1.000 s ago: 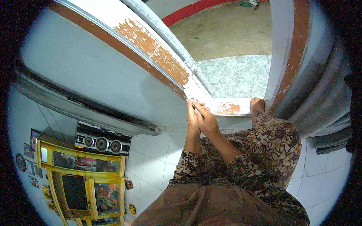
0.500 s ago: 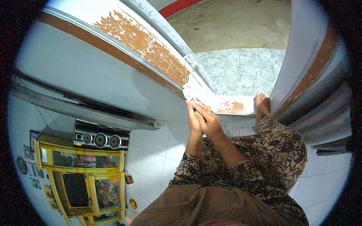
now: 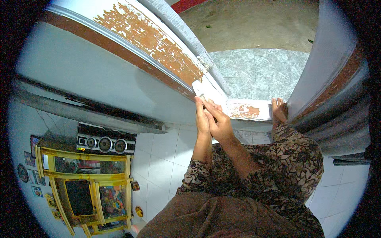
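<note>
Left hand (image 3: pixel 202 123) and right hand (image 3: pixel 222 127) press together around a slim tool (image 3: pixel 203 96), at or near the white frame (image 3: pixel 214 93) toward twelve o'clock. Scraping seems in hand, the peeling patch (image 3: pixel 152 45) at eleven; another stroke would call for steady two-handed pressure.

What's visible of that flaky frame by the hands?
The frame looks painted white, worn to ragged orange-brown patches: large up its left side, smaller along the bottom. Its outer edge is brown. A bare foot rests at its bottom right. The left hand and right hand meet near its lower-left corner; contact is unclear.
</note>
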`<state>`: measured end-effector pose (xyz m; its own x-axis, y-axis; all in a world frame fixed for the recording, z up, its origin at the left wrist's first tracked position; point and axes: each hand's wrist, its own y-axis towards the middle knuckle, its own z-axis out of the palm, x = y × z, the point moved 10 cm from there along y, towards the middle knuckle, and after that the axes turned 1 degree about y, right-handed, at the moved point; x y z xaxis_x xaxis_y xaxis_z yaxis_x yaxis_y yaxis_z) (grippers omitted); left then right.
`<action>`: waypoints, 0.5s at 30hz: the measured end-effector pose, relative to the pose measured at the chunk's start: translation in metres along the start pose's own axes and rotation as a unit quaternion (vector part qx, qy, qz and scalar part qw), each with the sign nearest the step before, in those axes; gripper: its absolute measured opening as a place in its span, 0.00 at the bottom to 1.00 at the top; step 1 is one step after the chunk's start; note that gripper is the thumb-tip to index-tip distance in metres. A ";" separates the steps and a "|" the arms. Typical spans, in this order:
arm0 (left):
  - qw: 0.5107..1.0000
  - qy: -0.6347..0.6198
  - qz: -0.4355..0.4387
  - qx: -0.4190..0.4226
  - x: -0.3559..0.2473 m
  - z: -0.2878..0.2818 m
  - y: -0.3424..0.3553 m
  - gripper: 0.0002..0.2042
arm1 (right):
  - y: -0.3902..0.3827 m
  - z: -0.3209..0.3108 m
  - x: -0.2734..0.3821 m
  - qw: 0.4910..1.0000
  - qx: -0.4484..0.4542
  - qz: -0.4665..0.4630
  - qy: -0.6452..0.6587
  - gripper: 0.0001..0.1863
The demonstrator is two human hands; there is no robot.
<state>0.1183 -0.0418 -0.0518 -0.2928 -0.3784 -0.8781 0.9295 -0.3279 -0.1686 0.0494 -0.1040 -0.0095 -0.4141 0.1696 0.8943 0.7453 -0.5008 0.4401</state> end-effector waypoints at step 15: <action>1.000 -0.025 0.017 0.007 0.018 -0.011 -0.015 0.27 | -0.024 -0.005 -0.003 0.999 0.029 0.007 -0.018 0.20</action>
<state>0.1016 -0.0339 -0.0701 -0.2729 -0.4313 -0.8600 0.9357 -0.3269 -0.1330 0.0305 -0.0967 -0.0231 -0.3839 0.1943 0.9027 0.7805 -0.4541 0.4297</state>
